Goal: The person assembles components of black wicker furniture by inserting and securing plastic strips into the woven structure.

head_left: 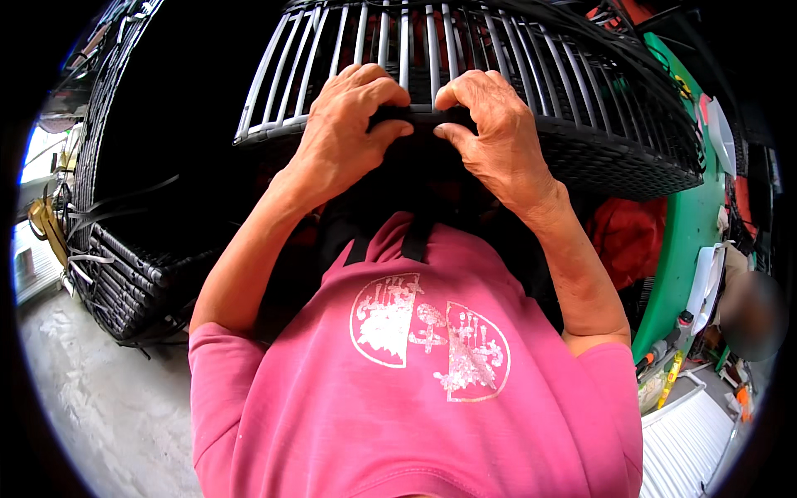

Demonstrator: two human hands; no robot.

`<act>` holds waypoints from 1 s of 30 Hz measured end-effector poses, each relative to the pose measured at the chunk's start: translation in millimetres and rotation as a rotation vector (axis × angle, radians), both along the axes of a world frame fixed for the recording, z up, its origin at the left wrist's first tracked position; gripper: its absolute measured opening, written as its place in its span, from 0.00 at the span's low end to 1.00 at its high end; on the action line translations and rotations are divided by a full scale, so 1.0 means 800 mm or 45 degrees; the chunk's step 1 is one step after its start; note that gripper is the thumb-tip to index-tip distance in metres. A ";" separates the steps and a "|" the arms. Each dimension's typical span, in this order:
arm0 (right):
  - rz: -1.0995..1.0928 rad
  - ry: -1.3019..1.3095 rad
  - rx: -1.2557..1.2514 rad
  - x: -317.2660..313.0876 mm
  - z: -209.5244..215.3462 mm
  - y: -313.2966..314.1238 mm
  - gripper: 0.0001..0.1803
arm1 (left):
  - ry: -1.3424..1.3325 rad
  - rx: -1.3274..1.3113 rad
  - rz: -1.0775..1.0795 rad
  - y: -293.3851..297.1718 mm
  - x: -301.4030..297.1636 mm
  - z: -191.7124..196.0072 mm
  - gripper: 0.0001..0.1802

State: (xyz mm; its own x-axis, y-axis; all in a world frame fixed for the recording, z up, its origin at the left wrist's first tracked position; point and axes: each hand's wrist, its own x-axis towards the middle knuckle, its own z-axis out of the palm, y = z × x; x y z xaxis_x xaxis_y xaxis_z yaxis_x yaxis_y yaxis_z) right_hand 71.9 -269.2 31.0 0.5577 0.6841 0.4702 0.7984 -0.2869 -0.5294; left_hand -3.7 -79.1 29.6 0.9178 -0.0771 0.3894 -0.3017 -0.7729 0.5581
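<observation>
Woven frame: 12 o'clock. My left hand, at 11, and right hand, at 1, meet its rim; thumbs and forefingers apart; whether clamped, I cannot tell.

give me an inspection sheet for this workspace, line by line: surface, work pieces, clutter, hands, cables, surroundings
Surface: green board along the right; what supports the work piece is too dark to tell
Work pieces: black woven frame with grey bars in front of the person
Clutter: small tools and white items at the right
Hands: left hand and right hand at the frame's near edge, fingers curled, thumbs below; grip firmness unclear
Cables: no power cable made out; loose black strands at upper right
Surroundings: grey floor and black woven piece at left, red material at right
</observation>
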 end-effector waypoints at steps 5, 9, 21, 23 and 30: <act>0.027 0.006 -0.116 0.005 0.010 0.000 0.15 | -0.041 0.056 0.077 -0.024 0.009 -0.001 0.15; 0.042 0.126 -0.236 0.006 0.020 0.003 0.17 | 0.054 0.034 0.052 -0.027 0.010 -0.001 0.18; 0.084 0.009 -0.365 0.002 0.023 0.010 0.17 | 0.053 0.118 0.048 -0.033 0.011 -0.002 0.16; 0.088 0.009 -0.356 0.000 0.022 0.009 0.17 | 0.057 0.107 0.046 -0.035 0.008 -0.002 0.16; 0.111 -0.055 -0.316 -0.004 0.013 0.009 0.16 | -0.052 0.111 0.086 -0.040 0.003 -0.013 0.17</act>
State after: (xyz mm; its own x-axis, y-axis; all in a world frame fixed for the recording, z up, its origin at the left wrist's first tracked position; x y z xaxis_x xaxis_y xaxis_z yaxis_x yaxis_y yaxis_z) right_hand 68.9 -262.3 41.6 0.4746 0.8261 0.3038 0.8461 -0.3330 -0.4163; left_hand -1.7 -111.2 19.3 0.9056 -0.0510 0.4211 -0.2687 -0.8371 0.4765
